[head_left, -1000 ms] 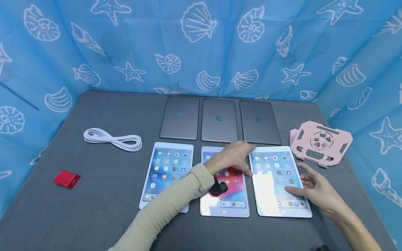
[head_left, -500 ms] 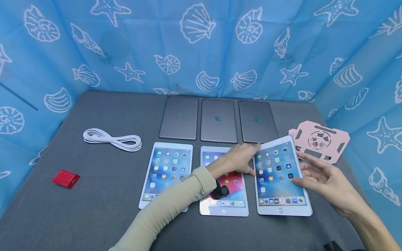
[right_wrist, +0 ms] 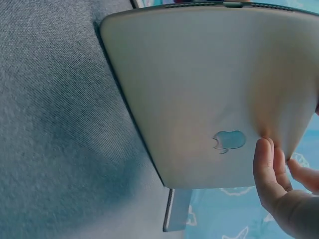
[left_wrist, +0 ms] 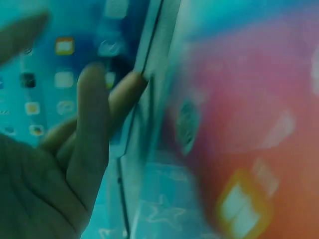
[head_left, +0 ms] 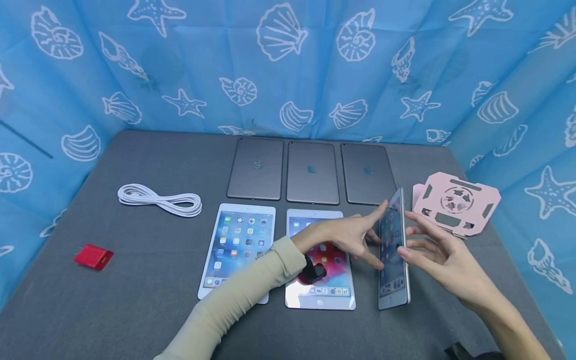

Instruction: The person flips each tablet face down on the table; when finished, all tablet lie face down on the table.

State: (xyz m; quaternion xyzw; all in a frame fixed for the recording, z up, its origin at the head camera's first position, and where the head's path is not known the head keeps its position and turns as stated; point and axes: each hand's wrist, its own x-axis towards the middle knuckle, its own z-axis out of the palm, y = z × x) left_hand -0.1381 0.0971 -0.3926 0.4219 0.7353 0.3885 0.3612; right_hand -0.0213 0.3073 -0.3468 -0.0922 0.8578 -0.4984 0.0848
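A white-framed tablet (head_left: 390, 280) stands tipped up on its long left edge, its screen facing left. The right wrist view shows its silver back (right_wrist: 189, 89) with an apple mark. My right hand (head_left: 443, 255) pinches the raised long edge, thumb at the front and fingers against the back. Spread fingers of my left hand (head_left: 353, 235) are at the screen side, apparently touching it. Beneath that hand and its sleeve lies a second tablet (head_left: 339, 272) with a red and blue screen, partly hidden. Further left, another white tablet (head_left: 243, 240) lies screen up, part-covered by the sleeve.
Three dark grey tablets lie face down at the back: left (head_left: 255, 170), middle (head_left: 312, 175) and right (head_left: 369, 172). A pink folding stand (head_left: 456, 205) is beyond my right hand. A coiled white cable (head_left: 159, 200) and a red plug-like block (head_left: 93, 257) lie left.
The rightmost white tablet has gone from lying flat to nearly upright, its right edge lifted by my right hand. My left hand has shifted slightly right and spread its fingers.
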